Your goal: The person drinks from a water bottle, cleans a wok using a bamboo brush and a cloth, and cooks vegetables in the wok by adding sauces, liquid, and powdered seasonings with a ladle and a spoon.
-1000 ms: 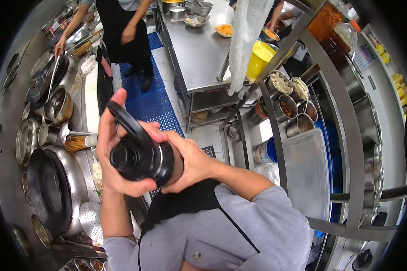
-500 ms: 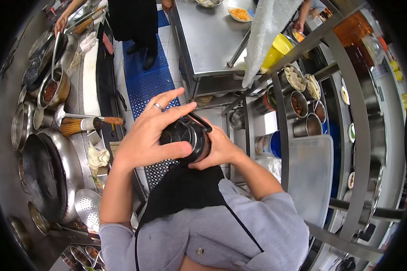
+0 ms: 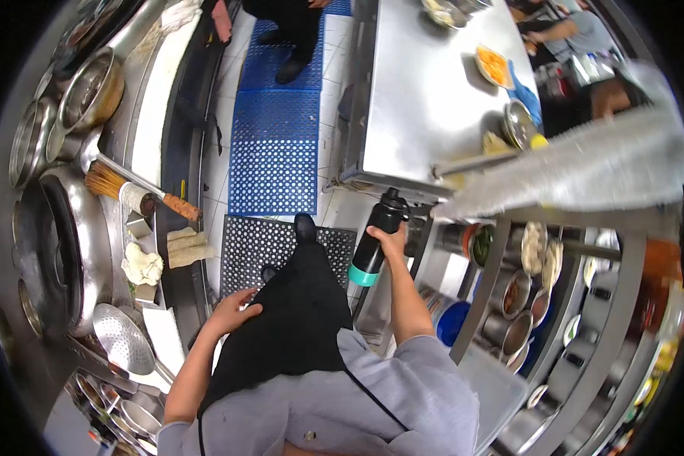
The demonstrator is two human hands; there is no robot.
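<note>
A black water bottle (image 3: 380,239) with a turquoise band at its base is in my right hand (image 3: 390,239), whose fingers are wrapped round its middle. The bottle leans, with its black lid up by the table corner. My left hand (image 3: 234,311) hangs beside my black apron (image 3: 281,319), loosely bent, fingers slightly apart and nothing in it.
On the left are a wok (image 3: 49,243), a bamboo brush (image 3: 114,182), a ladle (image 3: 129,171) and a perforated skimmer (image 3: 121,338). A steel table (image 3: 418,99) stands ahead right, a rack (image 3: 482,292) on the right. Another person (image 3: 289,30) stands on the blue mat (image 3: 273,121).
My left hand has come off the bottle and dropped to my left side. My right hand has carried the bottle away to the right. The view has shifted, with the steel table nearer.
</note>
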